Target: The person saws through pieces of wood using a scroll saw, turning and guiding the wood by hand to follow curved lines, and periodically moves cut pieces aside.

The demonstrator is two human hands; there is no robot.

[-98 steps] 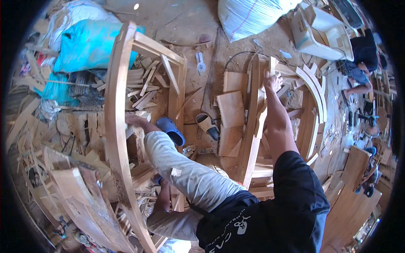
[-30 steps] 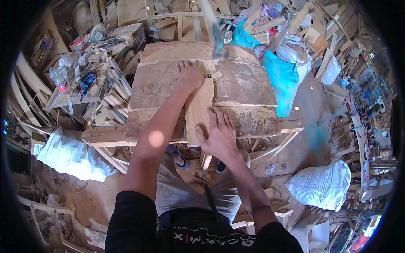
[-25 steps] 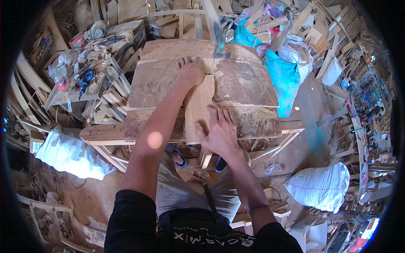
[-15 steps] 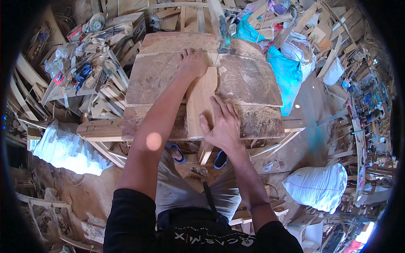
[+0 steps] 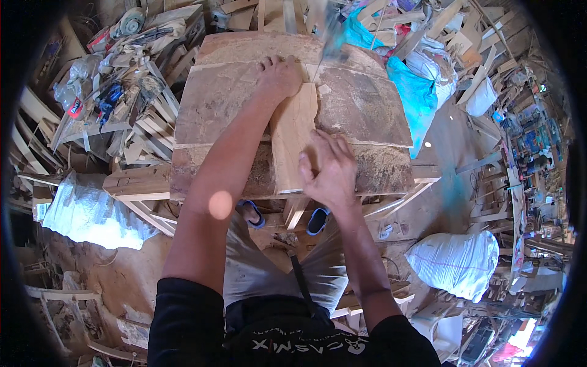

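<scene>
A pale wooden board (image 5: 292, 137) lies lengthwise on the brown sawdust-covered worktop (image 5: 361, 104); its right edge has a curved outline near the far end. My left hand (image 5: 280, 78) rests against the board's far left side, fingers stretched forward over the worktop. At the near right edge, my right hand (image 5: 331, 168) touches the board with its thumb apart and fingers bent slightly. Just beyond the board's far tip, a thin upright saw blade (image 5: 316, 72) meets the worktop, below a motion-blurred blue-green fitting (image 5: 333, 44).
Wood offcuts, a plastic bottle (image 5: 72, 105) and blue tool (image 5: 110, 101) crowd the left side. Turquoise sacking (image 5: 409, 98) hangs near the worktop's right edge. White sacks stand at lower left (image 5: 92, 211) and right (image 5: 455, 263). Wooden frame legs (image 5: 296, 211) stand beneath the worktop.
The view has shifted, so the worktop appears higher and slightly further left. The blue-green fitting appears higher and more blurred. My right hand sits slightly farther right against the board.
</scene>
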